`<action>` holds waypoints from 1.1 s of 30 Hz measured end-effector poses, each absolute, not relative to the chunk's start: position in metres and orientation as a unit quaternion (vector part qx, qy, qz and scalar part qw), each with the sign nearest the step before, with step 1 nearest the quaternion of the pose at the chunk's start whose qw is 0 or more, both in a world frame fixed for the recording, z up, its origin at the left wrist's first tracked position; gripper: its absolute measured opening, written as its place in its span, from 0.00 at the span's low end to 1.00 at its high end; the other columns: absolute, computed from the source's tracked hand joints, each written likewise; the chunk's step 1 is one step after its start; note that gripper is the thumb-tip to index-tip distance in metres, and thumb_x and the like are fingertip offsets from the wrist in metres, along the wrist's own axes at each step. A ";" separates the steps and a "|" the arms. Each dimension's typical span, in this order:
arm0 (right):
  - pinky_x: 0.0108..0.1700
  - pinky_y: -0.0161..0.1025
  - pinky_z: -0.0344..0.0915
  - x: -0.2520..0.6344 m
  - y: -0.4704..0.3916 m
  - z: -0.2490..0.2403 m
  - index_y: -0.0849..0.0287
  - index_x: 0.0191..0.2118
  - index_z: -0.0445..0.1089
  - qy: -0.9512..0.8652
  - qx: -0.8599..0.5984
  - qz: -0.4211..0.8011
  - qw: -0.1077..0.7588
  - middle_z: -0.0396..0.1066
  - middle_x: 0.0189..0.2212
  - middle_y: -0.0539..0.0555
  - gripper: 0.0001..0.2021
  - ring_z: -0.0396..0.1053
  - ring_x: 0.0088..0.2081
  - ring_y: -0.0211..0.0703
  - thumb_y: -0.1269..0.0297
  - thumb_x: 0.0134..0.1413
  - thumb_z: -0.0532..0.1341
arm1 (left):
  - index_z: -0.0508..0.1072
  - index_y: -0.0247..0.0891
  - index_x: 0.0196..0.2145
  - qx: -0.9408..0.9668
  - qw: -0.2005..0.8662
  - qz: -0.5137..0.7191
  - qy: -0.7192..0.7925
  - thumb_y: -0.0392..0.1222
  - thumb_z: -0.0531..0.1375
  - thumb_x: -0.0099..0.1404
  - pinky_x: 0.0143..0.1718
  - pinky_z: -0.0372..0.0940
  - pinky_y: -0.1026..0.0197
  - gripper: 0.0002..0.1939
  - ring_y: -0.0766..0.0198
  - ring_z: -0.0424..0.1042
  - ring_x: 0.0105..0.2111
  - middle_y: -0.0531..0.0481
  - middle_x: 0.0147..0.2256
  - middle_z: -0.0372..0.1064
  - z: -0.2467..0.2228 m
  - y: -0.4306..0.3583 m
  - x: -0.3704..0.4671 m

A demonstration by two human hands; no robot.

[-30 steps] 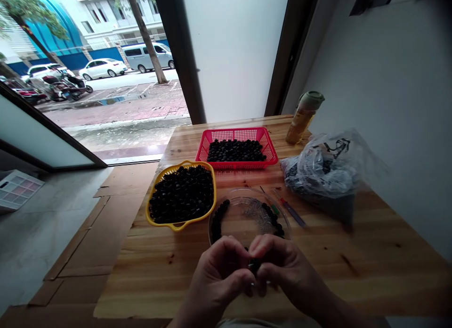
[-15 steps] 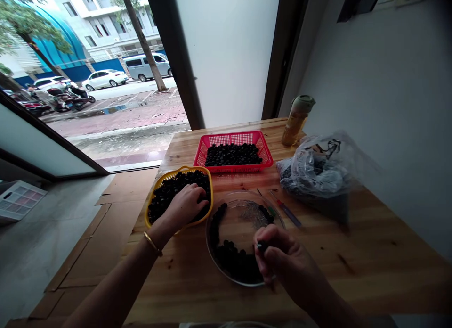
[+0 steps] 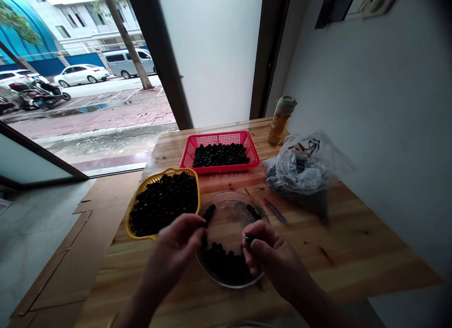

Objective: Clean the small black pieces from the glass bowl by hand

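Observation:
Between thumb and fingers, my left hand pinches a small black piece over the left rim of a clear round dish. My right hand is closed on another black piece with a pale tip, above the dish's right side. Black round pieces lie along the inside of the dish, and thin clear strands rest near its back. Left of the dish, a yellow basket is full of black pieces.
Behind stands a red basket with black pieces. A screwdriver lies right of the dish, beside a plastic bag of dark contents. A bottle stands at the table's back right. The table's left edge borders cardboard on the floor.
My left hand has come out of the yellow basket and moved toward my right hand, now pinching a black piece. The view has shifted to the right.

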State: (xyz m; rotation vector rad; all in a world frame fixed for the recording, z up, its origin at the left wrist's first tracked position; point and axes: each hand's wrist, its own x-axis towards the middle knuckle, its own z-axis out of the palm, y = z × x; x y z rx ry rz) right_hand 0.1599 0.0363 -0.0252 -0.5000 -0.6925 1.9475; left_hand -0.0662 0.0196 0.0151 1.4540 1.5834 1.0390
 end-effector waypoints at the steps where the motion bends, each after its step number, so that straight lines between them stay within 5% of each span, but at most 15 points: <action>1: 0.23 0.25 0.70 0.158 0.036 -0.025 0.57 0.37 0.79 -0.283 -0.208 0.796 0.493 0.78 0.29 0.49 0.11 0.74 0.25 0.33 0.60 0.51 0.78 | 0.78 0.40 0.41 0.544 0.407 0.418 0.603 0.48 0.63 0.68 0.26 0.69 0.64 0.11 0.61 0.75 0.26 0.49 0.29 0.79 0.009 0.010 -0.053; 14: 0.31 0.30 0.74 0.151 0.024 -0.024 0.55 0.39 0.77 -0.256 -0.248 0.775 0.523 0.80 0.29 0.48 0.12 0.77 0.28 0.36 0.60 0.53 0.77 | 0.83 0.38 0.43 0.338 0.605 0.517 0.502 0.57 0.71 0.62 0.22 0.69 0.66 0.21 0.67 0.69 0.21 0.52 0.26 0.71 -0.002 -0.016 0.018; 19: 0.31 0.28 0.74 0.146 0.020 -0.024 0.56 0.39 0.77 -0.245 -0.224 0.786 0.522 0.80 0.28 0.48 0.11 0.77 0.27 0.34 0.60 0.55 0.76 | 0.86 0.40 0.45 0.279 0.605 0.561 0.491 0.59 0.71 0.62 0.22 0.70 0.66 0.22 0.69 0.70 0.20 0.50 0.31 0.74 -0.010 -0.022 0.022; 24: 0.32 0.28 0.74 0.154 0.021 -0.019 0.55 0.40 0.77 -0.299 -0.234 0.767 0.517 0.80 0.28 0.49 0.09 0.77 0.28 0.34 0.62 0.57 0.75 | 0.83 0.45 0.50 0.262 0.548 0.604 0.517 0.49 0.75 0.60 0.27 0.74 0.65 0.20 0.67 0.75 0.25 0.48 0.39 0.79 -0.016 -0.026 0.010; 33: 0.34 0.30 0.73 0.163 0.019 -0.025 0.57 0.41 0.78 -0.449 -0.294 0.712 0.453 0.77 0.31 0.50 0.09 0.75 0.29 0.35 0.63 0.56 0.75 | 0.83 0.43 0.44 0.305 0.553 0.581 0.513 0.47 0.73 0.63 0.32 0.73 0.63 0.12 0.67 0.74 0.25 0.51 0.35 0.78 -0.021 -0.034 -0.004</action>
